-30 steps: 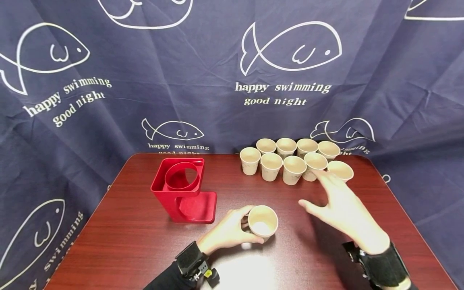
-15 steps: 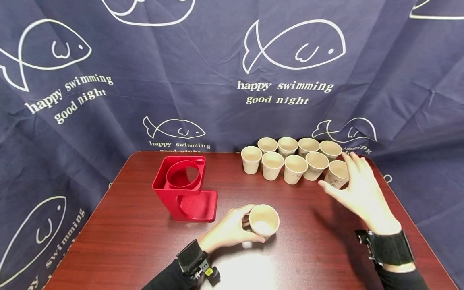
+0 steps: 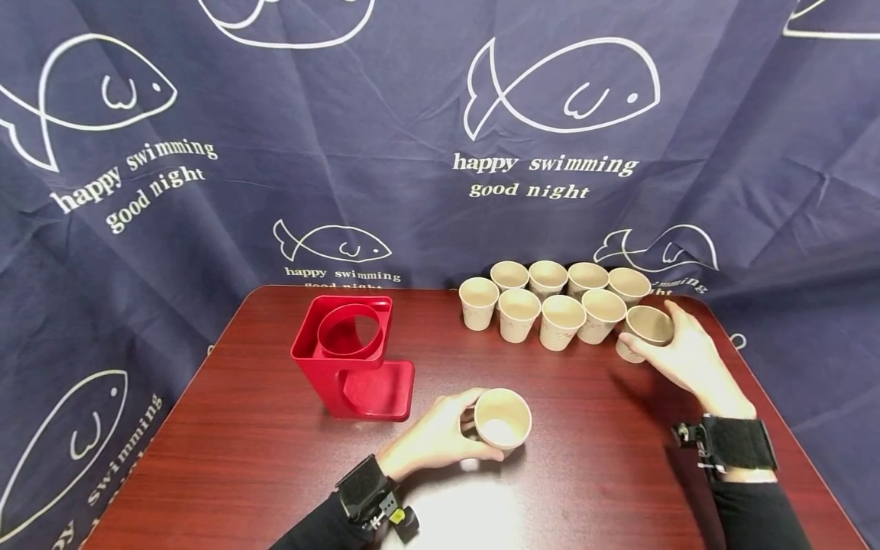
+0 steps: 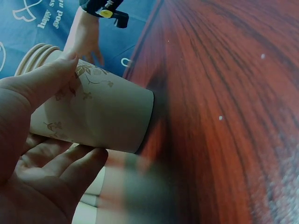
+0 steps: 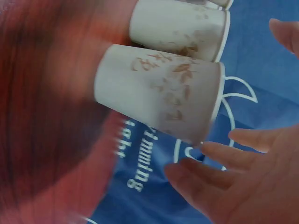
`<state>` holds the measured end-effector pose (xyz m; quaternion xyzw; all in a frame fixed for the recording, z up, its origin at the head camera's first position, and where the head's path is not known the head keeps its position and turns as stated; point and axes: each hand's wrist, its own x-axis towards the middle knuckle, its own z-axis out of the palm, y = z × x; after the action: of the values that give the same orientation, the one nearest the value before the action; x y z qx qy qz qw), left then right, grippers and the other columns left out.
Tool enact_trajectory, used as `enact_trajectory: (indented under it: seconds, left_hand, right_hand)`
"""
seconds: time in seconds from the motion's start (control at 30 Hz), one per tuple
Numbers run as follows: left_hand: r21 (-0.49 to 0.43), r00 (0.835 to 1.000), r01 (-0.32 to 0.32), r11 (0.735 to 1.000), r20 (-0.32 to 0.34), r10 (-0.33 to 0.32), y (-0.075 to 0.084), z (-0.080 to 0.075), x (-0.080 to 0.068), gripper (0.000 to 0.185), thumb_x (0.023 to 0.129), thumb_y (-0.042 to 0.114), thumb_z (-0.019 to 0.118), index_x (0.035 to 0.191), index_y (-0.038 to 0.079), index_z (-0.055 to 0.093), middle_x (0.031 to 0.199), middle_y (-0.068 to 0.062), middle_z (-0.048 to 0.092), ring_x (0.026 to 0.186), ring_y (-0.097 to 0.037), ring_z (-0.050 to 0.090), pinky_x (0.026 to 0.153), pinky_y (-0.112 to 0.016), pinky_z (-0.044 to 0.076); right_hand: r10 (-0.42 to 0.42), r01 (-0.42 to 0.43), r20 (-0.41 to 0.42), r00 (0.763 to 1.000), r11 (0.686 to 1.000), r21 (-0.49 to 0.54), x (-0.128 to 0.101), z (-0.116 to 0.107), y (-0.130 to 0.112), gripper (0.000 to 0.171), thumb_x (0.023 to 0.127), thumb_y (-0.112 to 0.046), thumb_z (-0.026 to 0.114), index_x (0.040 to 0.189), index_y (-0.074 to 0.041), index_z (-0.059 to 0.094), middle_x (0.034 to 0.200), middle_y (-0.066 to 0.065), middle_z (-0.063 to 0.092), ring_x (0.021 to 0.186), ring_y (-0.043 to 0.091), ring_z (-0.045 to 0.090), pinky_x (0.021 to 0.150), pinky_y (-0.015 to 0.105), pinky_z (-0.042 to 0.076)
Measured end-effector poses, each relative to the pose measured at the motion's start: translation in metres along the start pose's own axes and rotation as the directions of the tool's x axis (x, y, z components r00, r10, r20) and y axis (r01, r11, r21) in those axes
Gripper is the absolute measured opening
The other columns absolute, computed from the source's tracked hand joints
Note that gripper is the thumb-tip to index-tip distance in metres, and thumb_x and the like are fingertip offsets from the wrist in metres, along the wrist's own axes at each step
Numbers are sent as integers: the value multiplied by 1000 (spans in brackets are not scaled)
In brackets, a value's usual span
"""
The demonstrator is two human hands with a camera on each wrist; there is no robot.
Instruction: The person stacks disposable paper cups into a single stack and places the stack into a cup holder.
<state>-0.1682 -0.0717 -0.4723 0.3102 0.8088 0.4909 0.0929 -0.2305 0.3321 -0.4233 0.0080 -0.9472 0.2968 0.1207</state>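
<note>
Fingers of the left hand [image 3: 431,438] curl around a paper cup [image 3: 503,420] at the table's [image 3: 241,458] near middle; the right hand [image 3: 687,355] wraps the end cup [image 3: 645,331] of the far cluster, tilting it.

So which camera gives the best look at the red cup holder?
The head view: the red cup holder shows whole there, standing on the table beyond the left hand. Neither wrist view shows it at all; each shows only a paper cup, a hand and some tabletop.
</note>
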Motion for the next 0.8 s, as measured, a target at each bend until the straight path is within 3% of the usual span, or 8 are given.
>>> enact_trajectory:
  seconds: [0.13,0.37,0.8]
  left_hand:
    - [-13,1000,0,1000,2,0,0,0,1,71,74,30,95,135,21,62,122,2,75,116,-8,69,104,-23,52]
    - [-60,1000,6,998,12,-6,1,0,1,72,74,26,95,137,19,61,123,-1,74,117,-12,69,105,-23,52]
    - [-69,1000,9,998,13,-8,1,0,1,71,74,26,94,136,18,61,124,-2,74,118,-12,69,106,-23,52]
  right_hand:
    - [33,-33,18,999,999,-17,0,5,4,98,88,-49,76,150,12,33,139,43,45,125,58,46,100,70,40]
    - [69,-70,-25,997,997,-31,1,9,4,93,92,-45,73,147,18,33,137,47,44,123,61,46,100,73,40]
    - [80,-81,-31,996,996,-35,0,11,13,76,94,-42,70,139,14,45,117,40,61,101,55,60,84,66,49]
